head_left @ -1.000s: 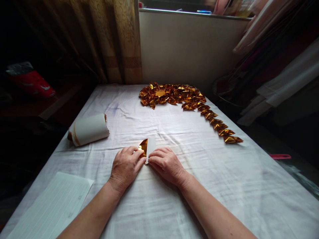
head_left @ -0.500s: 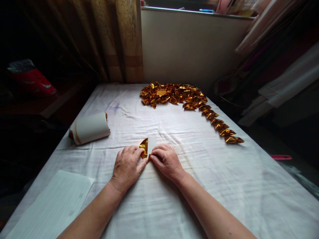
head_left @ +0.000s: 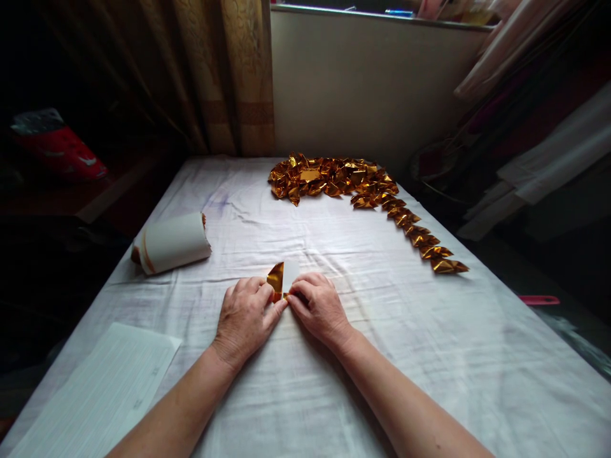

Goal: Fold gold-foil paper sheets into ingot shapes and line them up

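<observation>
A small sheet of gold foil paper (head_left: 275,278) lies partly folded on the white cloth, its gold face showing on the left and its white back on the right. My left hand (head_left: 247,312) is closed on its lower left part, thumb pointing to the lower edge. From the other side, my right hand (head_left: 319,305) pinches the lower right edge, where a narrow gold fold shows between the two thumbs. The fingertips hide much of the lower edge. Farther back, folded gold paper pieces (head_left: 334,177) are heaped, and a row of them (head_left: 420,236) runs down the right side.
A roll of white-backed paper (head_left: 174,243) lies at the left of the cloth-covered table (head_left: 305,407). Nearer me is a pale lined sheet (head_left: 102,394). A red bag (head_left: 62,149) stands beyond the left edge, and a pink handle (head_left: 539,299) shows past the right edge.
The lower edge of the gold foil paper has been turned up into a narrow fold between my thumbs. Both hands keep nearly the same place, and the view has tilted slightly.
</observation>
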Motion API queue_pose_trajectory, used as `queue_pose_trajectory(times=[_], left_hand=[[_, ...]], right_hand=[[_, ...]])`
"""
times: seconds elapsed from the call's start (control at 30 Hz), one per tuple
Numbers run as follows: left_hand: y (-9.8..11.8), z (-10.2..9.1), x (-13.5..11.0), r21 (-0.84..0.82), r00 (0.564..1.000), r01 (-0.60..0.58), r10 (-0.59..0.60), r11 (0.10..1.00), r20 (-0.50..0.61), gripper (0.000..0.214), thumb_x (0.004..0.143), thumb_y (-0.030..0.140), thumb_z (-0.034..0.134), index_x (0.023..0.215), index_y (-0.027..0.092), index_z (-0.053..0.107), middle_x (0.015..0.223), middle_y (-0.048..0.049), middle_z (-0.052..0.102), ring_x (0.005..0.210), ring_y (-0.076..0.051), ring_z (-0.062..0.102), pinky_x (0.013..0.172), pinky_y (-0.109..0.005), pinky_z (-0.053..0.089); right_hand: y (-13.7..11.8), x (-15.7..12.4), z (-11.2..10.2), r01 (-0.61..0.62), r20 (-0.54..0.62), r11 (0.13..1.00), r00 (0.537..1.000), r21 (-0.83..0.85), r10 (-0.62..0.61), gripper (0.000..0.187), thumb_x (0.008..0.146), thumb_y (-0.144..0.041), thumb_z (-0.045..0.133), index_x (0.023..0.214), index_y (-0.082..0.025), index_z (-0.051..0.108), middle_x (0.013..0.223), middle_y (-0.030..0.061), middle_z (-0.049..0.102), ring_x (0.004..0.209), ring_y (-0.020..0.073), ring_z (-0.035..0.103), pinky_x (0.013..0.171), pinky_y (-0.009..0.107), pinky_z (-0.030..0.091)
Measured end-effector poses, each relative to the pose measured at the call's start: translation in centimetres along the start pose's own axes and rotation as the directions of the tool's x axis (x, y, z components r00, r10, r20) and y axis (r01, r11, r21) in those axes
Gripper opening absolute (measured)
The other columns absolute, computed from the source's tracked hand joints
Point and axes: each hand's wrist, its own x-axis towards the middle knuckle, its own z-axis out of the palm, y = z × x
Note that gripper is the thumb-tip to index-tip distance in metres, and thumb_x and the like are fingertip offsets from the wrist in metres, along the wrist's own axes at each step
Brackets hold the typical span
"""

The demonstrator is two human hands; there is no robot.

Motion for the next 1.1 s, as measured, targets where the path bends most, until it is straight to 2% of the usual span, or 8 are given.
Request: queue_pose_trajectory(times=[0.5,0.83,1.1], left_hand=[[0.7,0.24,0.26,0.046,0.999,0.053,-0.053,0.998,0.01,0.021,0.085,0.041,0.064,0.078,0.022,0.059,0.092,-0.004,0.062,0.092,-0.025,0.054,0.079,-0.039,0.039],[0.62,0.1,0.32,0.037,0.998,0.057,-0.058,0.998,0.039,0.018,0.083,0.039,0.066,0.079,0.022,0.059,0.093,-0.0042,0.062,0.093,-0.025,0.054,0.08,-0.039,0.039],[0.66,0.04,0.26,0.03,0.998,0.053,-0.054,0.998,0.033,0.02,0.085,0.04,0.063,0.079,0.022,0.058,0.093,-0.005,0.062,0.092,-0.025,0.054,0.08,-0.04,0.039]], right_hand=[[0.05,0.06,0.06,-0.035,0.017,0.999,0.999,-0.024,0.035,0.006,0.082,-0.021,0.069,0.086,-0.023,0.065,0.099,0.0031,0.067,0.098,0.0218,0.056,0.087,0.036,0.038],[0.45,0.25,0.29,-0.044,0.003,0.999,0.999,0.001,0.044,0.008,0.086,-0.015,0.061,0.085,-0.023,0.065,0.096,0.0038,0.067,0.097,0.0211,0.056,0.087,0.035,0.039],[0.0,0.23,-0.05,-0.051,0.024,0.998,0.998,-0.032,0.052,0.002,0.084,-0.021,0.066,0.085,-0.023,0.065,0.097,0.0036,0.066,0.098,0.0219,0.055,0.086,0.036,0.039]])
